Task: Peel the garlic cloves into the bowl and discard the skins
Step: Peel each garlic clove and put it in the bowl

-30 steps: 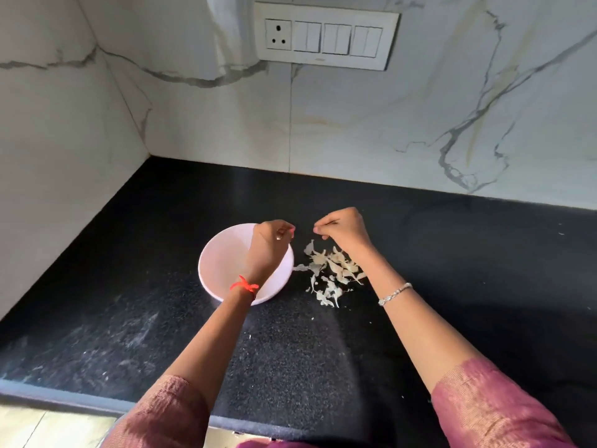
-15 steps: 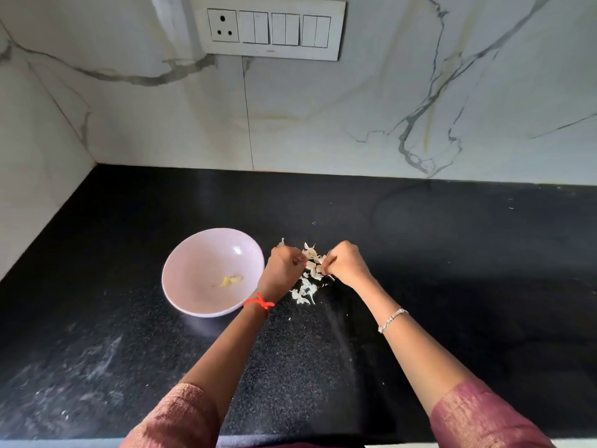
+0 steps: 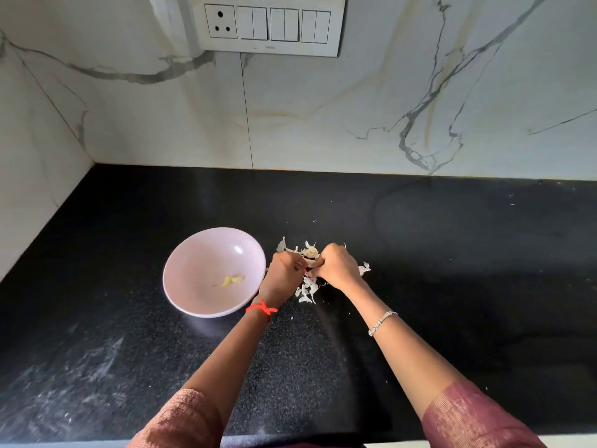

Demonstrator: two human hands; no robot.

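A pale pink bowl (image 3: 193,273) stands on the black counter with two small peeled garlic pieces (image 3: 232,280) inside. Just right of it lies a heap of white garlic skins (image 3: 307,291). My left hand (image 3: 284,274) and my right hand (image 3: 337,265) meet over this heap, fingers curled, pinching a small piece between their tips. What they pinch is mostly hidden. An unpeeled-looking garlic piece (image 3: 311,252) shows just behind the fingertips.
The black counter (image 3: 452,270) runs to marble walls behind and on the left, meeting in a corner. A switch panel (image 3: 271,25) is mounted on the back wall. The counter's front edge lies under my forearms.
My left hand left the bowl and came right to the skin heap, joining my right hand. Two peeled pieces now show in the bowl. The camera view shifted rightward.
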